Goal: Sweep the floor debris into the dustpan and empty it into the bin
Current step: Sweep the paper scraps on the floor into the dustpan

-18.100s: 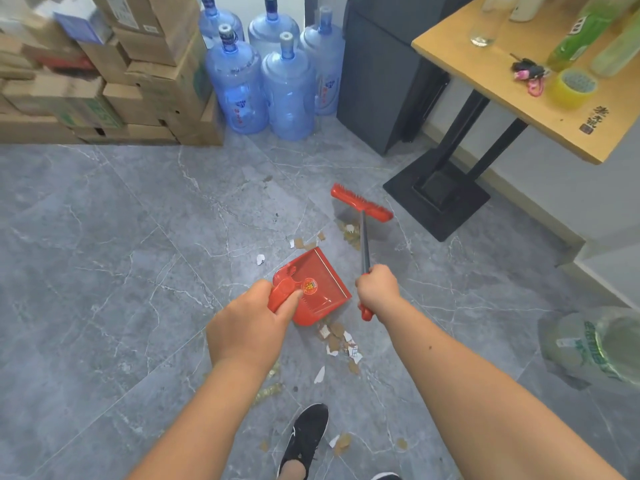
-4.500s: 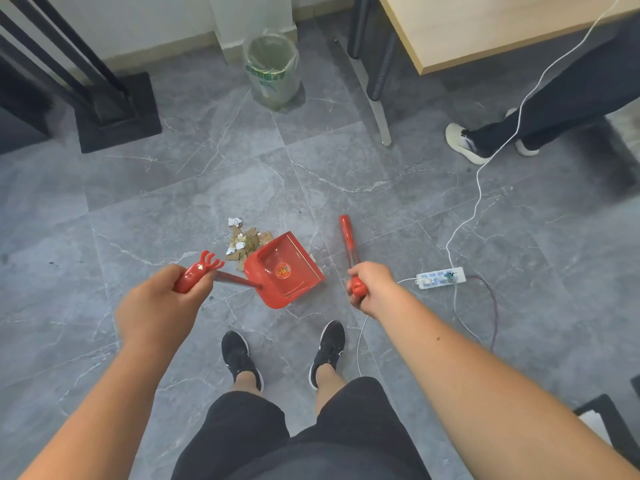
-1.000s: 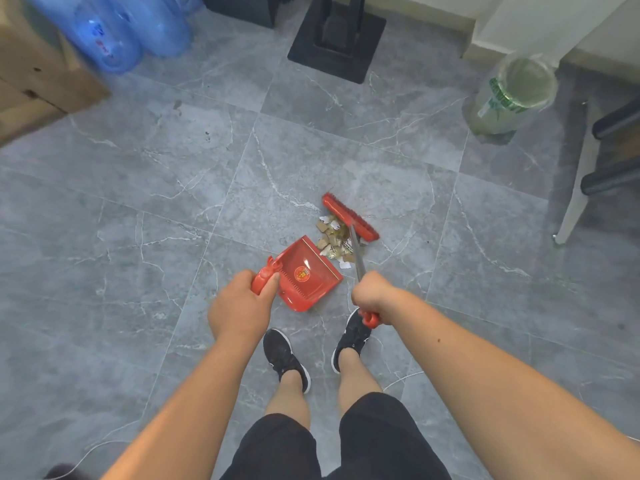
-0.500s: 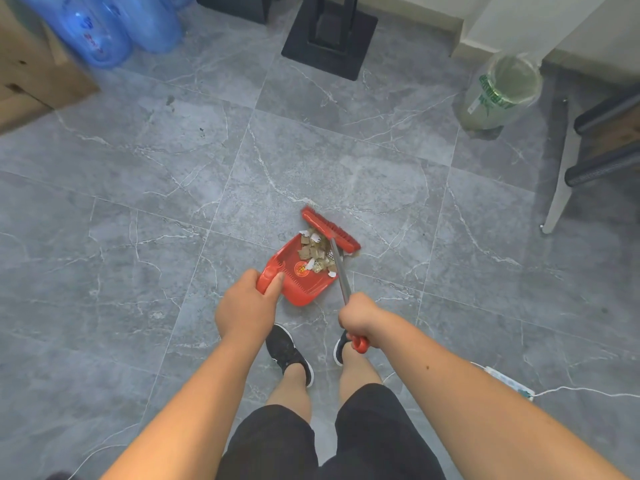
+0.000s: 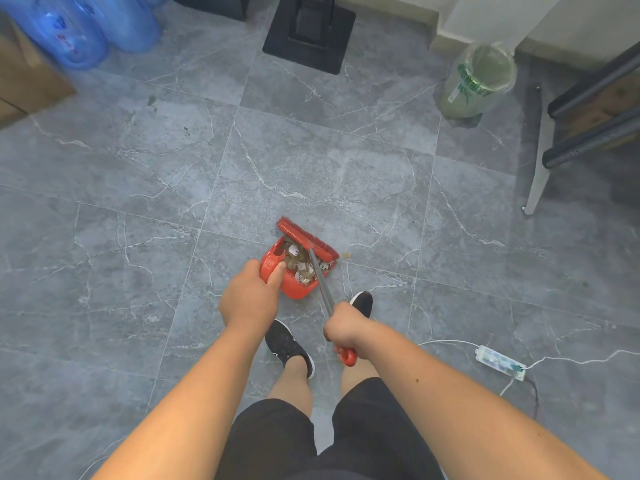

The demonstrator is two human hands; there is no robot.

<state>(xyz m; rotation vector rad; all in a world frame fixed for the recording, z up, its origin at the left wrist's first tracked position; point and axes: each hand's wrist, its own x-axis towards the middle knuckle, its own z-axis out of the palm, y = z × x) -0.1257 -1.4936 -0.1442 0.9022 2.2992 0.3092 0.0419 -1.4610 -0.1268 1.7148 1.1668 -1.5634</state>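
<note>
Grey veined tile floor point(image 5: 138, 188); clear-bagged bin point(image 5: 479, 81) far right. My left hand point(image 5: 250, 296) clenches the red plastic dustpan point(image 5: 298, 287), debris point(image 5: 298, 260) inside; right hand point(image 5: 343, 329) grips the brush point(image 5: 307, 237), bristles hidden.

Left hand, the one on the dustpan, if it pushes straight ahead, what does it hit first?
Probably the brush head, held across the dustpan mouth just beyond the left hand; depth is uncertain.
</note>
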